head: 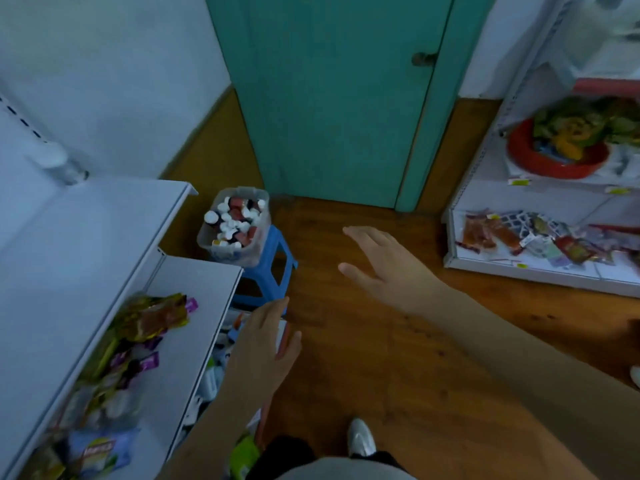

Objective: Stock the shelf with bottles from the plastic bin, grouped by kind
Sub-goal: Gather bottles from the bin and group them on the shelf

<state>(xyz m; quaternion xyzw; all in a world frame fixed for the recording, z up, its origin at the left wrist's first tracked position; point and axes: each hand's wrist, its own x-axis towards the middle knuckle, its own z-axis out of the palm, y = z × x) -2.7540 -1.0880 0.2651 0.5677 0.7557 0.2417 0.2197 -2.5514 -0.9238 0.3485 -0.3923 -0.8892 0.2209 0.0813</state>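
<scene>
A clear plastic bin [258, 249] stands on a blue stool [277, 268] at the end of the left shelf unit. It is full of small bottles [233, 220] with white caps, some red-brown. The white shelf [86, 233] on the left has a bare top board; the board below carries snack packets [152, 315]. My left hand [263, 341] hovers open beside the shelf's edge, below the stool. Stretched out over the wooden floor to the right of the bin is my right hand [377, 261], fingers spread, holding nothing.
A green door [332, 98] closes the far wall. Another white shelf unit [540, 265] on the right holds packets and a red bowl [554, 157]. Wooden floor [381, 358] lies between the two units. A shoe [362, 438] shows at the bottom.
</scene>
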